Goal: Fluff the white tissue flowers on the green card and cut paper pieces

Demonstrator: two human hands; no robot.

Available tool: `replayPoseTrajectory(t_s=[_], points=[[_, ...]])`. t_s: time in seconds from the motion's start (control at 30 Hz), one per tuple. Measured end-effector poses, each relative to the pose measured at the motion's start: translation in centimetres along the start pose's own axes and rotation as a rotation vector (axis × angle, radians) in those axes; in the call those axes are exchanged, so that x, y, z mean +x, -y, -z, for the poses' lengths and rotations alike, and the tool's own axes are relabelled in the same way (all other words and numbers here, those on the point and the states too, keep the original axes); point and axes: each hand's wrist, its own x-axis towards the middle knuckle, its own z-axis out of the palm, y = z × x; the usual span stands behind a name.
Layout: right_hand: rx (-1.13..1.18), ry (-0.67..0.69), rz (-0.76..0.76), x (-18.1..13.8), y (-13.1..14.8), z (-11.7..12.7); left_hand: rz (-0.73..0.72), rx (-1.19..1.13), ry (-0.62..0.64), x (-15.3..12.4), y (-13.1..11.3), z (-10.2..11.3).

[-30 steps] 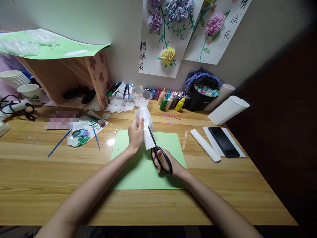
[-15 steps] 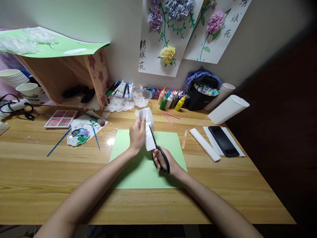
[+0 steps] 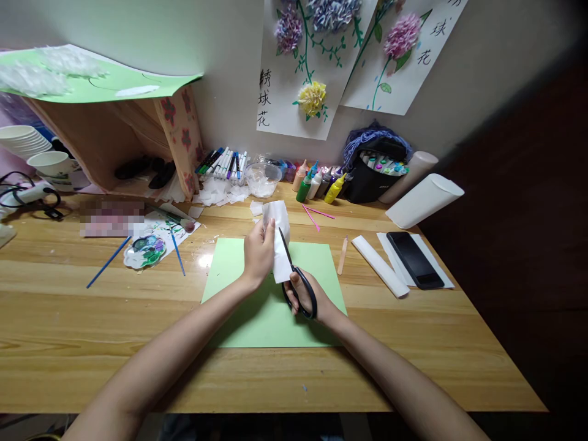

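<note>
My left hand (image 3: 259, 254) pinches a folded white tissue paper (image 3: 281, 264) upright between thumb and fingers, above a light green sheet of paper (image 3: 248, 324) on the table. In my right hand (image 3: 309, 291) are black-handled scissors (image 3: 312, 304), thumb and fingers through the loops. Their blades point up and away from me, lying along the tissue's right part. Whether the lower blade is behind the tissue I cannot tell. Just beyond the left hand, small cut white pieces (image 3: 256, 209) lie on the wood.
Behind stand paint bottles (image 3: 316, 184), a clear bowl (image 3: 263, 179), markers (image 3: 226, 164) and a black marker bag (image 3: 374, 184). Right lie a wooden stick (image 3: 342, 255), folded white paper (image 3: 380, 267) and a phone (image 3: 414, 260). Left are a paint palette (image 3: 144, 252) and brushes (image 3: 109, 262).
Both hands, with tissue and scissors, have shifted slightly right. A small white piece now lies on the table behind the left hand. The view has tilted a little.
</note>
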Motion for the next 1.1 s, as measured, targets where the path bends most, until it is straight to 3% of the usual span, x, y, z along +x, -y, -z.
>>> replayPoseTrajectory(t_s=[0.33, 0.63, 0.9, 1.1], points=[[-0.080, 0.081, 0.064, -0.1, -0.3, 0.9, 0.015, -0.061, 0.048, -0.5, -0.3, -0.3], [-0.070, -0.017, 0.043, -0.1, -0.4, 0.7, 0.012, -0.033, 0.036, -0.7, -0.3, -0.3], [-0.058, 0.117, 0.090, -0.1, -0.8, 1.3, 0.021, -0.040, 0.065, -0.8, -0.5, -0.5], [-0.030, 0.086, 0.094, 0.1, -0.9, 1.1, 0.012, -0.024, 0.074, -1.2, -0.5, -0.6]])
